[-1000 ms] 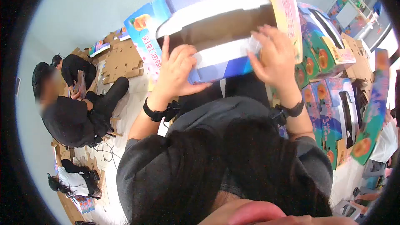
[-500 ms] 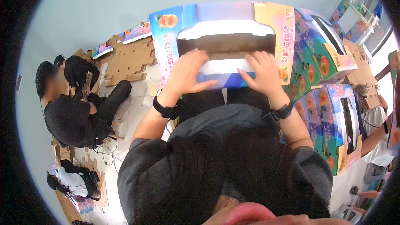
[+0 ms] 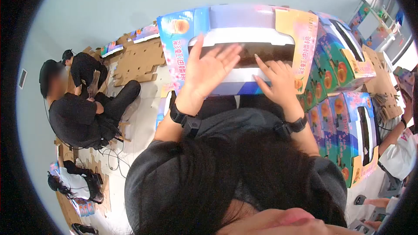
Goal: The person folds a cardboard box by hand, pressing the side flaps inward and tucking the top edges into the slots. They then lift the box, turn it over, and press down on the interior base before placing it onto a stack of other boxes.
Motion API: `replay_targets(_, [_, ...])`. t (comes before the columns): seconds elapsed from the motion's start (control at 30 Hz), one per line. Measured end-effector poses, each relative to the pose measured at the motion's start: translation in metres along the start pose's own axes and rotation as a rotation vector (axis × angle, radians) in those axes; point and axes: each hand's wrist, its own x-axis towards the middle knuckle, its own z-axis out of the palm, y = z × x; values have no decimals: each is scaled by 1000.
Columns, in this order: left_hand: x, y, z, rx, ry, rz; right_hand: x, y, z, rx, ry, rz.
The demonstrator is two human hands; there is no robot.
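A colourful printed carton (image 3: 241, 16) with peach pictures and a wide cut-out in its top stands right in front of me. My left hand (image 3: 209, 67) is over the carton's left near part, palm turned up, fingers spread and slightly blurred, holding nothing. Over the near right edge of the cut-out is my right hand (image 3: 278, 78), its fingers apart and nothing in them. Whether its fingertips touch the carton I cannot tell. The inside of the cut-out looks dark brown.
More printed cartons (image 3: 342, 72) are stacked at the right, with another group (image 3: 344, 126) below them. Flat brown cardboard (image 3: 137, 63) lies at the left. Several people sit at the left, one in black (image 3: 74, 119). Cables (image 3: 115, 159) lie on the floor. Another person's arm (image 3: 392, 141) shows at far right.
My left hand has lifted and turned its palm upward. My right hand has shifted slightly, with its fingers still apart. The view has moved a little, so the carton appears slightly further right.
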Motion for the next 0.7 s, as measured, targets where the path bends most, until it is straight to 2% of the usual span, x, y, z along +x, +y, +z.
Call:
replay_targets(0.03, [1, 3, -4, -13, 28, 60, -3, -3, -4, 16, -12, 10])
replay_targets(0.07, [2, 6, -10, 3, -64, 57, -5, -7, -10, 48, -55, 28])
replay_targets(0.13, [0, 4, -10, -1, -35, 148, -7, -15, -25, 109, -140, 69])
replay_targets(0.23, [-4, -1, -12, 151, -88, 286, -13, -12, -39, 334, -145, -70])
replay_targets(0.27, [-6, -2, -13, 155, -94, 313, -14, -14, -47, 429, -110, -66])
replay_targets(0.37, [-6, -5, -21, 143, -126, 305, -13, -28, -83, 448, 93, -79])
replay_targets(0.5, [-14, -19, -26, 205, -154, 317, -12, -34, -116, 75, 356, -71])
replay_targets(0.6, [-17, -20, -34, 120, -281, 272, -1, -29, -113, -47, 448, -5])
replay_targets(0.7, [-21, -20, -43, 94, -293, 264, 15, -31, -111, -153, 446, 45])
